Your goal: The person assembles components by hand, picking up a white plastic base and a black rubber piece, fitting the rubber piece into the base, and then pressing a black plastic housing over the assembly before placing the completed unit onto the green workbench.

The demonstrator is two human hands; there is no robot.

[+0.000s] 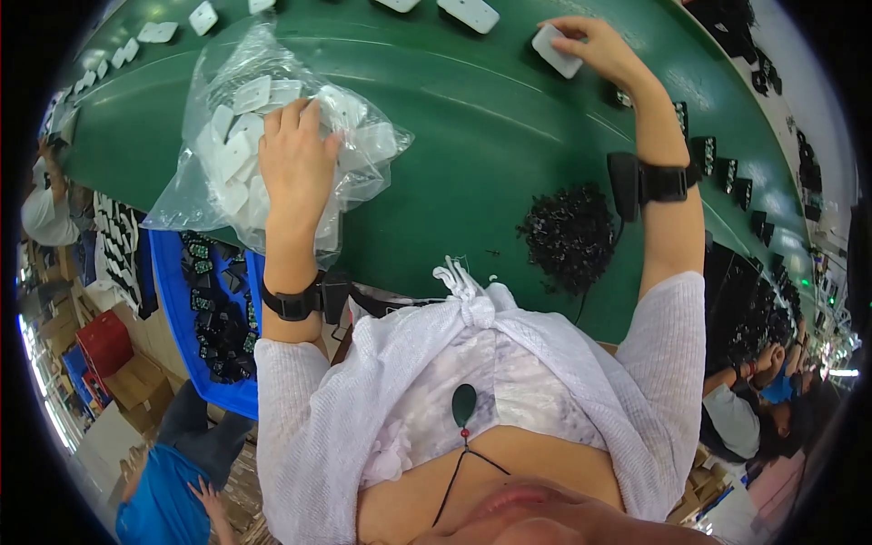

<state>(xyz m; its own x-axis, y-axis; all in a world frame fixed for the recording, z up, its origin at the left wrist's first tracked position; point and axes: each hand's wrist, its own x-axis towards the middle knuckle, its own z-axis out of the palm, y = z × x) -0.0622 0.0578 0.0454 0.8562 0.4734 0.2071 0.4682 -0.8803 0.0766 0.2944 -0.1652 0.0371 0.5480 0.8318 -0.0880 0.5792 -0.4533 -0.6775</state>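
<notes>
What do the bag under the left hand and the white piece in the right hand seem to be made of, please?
The bag looks like thin clear plastic film: it is see-through, crinkled and glossy under the left hand. The white piece in the right hand looks like hard moulded plastic, smooth and matte, with rounded corners.

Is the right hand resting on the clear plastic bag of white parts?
No, the right hand grips a single white rectangular part on the green belt, while the left hand is on the clear bag.

A clear plastic bag (232,127) of white plates lies crumpled on green belt; one white plate (556,50) sits apart.
</notes>
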